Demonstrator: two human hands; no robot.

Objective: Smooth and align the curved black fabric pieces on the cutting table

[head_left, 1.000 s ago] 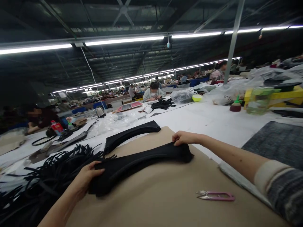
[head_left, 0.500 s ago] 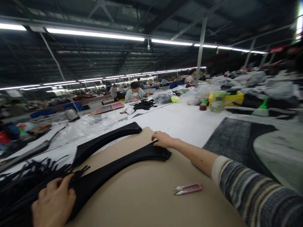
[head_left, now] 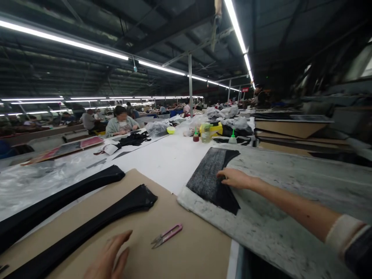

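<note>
My right hand (head_left: 235, 178) reaches out to the right and rests its fingers on a dark grey fabric piece (head_left: 212, 178) lying on a stained grey-white board (head_left: 279, 217). My left hand (head_left: 109, 257) hovers open, fingers stretched, over the brown cardboard sheet (head_left: 186, 248) at the bottom edge. A long black curved fabric piece (head_left: 95, 223) lies free on the cardboard just left of that hand. A second black curved piece (head_left: 58, 199) lies beyond it. Pink thread snips (head_left: 167, 235) lie on the cardboard between my hands.
The long white table (head_left: 168, 159) carries small glue bottles (head_left: 196, 135), a yellow box (head_left: 216, 128), plastic bags and black scraps (head_left: 132, 139). Stacked boards (head_left: 290, 130) stand at the right. Other people sit working at the far side.
Both hands let go of the black curved piece, which now lies on the cardboard. My right hand moved right onto the dark grey fabric. The view swung to the right.
</note>
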